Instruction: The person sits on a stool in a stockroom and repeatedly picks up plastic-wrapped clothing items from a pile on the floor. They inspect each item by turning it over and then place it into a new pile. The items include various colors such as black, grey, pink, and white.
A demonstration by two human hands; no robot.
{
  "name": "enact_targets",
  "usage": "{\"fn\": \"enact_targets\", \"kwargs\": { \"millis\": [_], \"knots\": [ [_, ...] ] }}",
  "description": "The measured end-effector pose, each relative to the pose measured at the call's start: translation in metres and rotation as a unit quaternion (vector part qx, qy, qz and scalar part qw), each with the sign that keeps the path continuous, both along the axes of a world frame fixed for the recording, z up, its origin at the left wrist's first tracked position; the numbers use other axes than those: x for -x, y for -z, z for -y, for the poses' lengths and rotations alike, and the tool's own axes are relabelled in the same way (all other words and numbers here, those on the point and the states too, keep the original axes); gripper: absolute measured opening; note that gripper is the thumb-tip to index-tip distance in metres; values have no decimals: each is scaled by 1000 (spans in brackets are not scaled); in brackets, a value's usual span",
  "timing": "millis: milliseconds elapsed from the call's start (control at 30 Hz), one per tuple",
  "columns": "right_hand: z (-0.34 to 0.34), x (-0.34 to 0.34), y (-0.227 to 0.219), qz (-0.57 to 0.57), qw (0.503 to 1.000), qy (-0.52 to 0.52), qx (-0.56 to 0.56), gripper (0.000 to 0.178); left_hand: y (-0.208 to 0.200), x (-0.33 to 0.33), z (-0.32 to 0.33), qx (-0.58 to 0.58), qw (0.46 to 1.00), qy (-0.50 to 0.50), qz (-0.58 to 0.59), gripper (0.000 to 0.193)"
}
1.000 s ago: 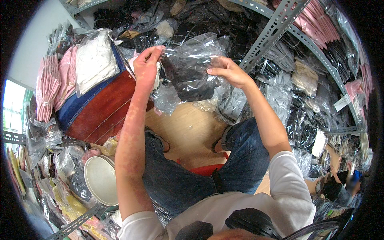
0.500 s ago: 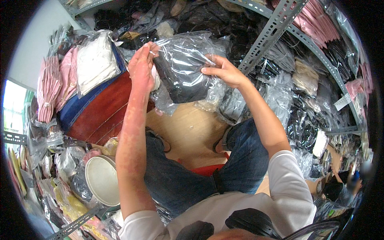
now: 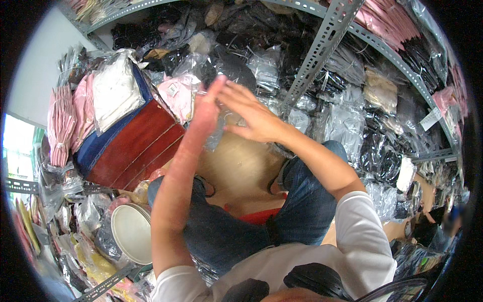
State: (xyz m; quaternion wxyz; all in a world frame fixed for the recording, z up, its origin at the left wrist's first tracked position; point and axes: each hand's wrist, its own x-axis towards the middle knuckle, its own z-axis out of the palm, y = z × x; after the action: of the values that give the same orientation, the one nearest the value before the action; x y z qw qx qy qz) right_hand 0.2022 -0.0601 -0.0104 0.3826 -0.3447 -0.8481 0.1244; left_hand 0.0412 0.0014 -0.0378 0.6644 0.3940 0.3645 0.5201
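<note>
My left hand (image 3: 207,108) is raised in front of me, smeared by motion. Its fingers point up, and a clear plastic bag (image 3: 215,135) shows at its edge and just below it. The bag is seen narrow, with most of it hidden by my hands. Close against it on the right is my right hand (image 3: 254,118), fingers stretched toward the left hand and thumb apart. Whether the right hand touches the bag I cannot tell. Behind my left hand lies a bagged pink garment (image 3: 175,99) with a small white label.
On the left, a red and blue stack (image 3: 136,146) bears a white folded cloth (image 3: 118,93) and pink bundles (image 3: 60,126). White round lids (image 3: 131,234) stand below it. A perforated metal upright (image 3: 322,53) rises before shelves of bagged dark goods.
My hands have come together; the right moved left, the left moved right and down. The bag, spread wide between them before, now shows only as a narrow part. The pink garment has come into view.
</note>
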Motion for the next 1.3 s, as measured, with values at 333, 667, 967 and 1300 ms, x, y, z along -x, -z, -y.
{"fn": "enact_targets", "kwargs": {
  "millis": [333,667,967,1300],
  "knots": [
    [-26,-50,-8,-91,991,100,4,44,-37,30,-8,29,985,92,141,48],
    [-36,-64,-10,-472,712,-90,512,50,-37,36,-5,43,989,67,124,45],
    [-49,-69,20,-440,722,-31,533,48,-1,53,-45,159,980,116,-5,53],
    [-61,-107,102,-475,699,142,515,46,2,72,-60,-51,931,79,-354,50]
  ]
}}
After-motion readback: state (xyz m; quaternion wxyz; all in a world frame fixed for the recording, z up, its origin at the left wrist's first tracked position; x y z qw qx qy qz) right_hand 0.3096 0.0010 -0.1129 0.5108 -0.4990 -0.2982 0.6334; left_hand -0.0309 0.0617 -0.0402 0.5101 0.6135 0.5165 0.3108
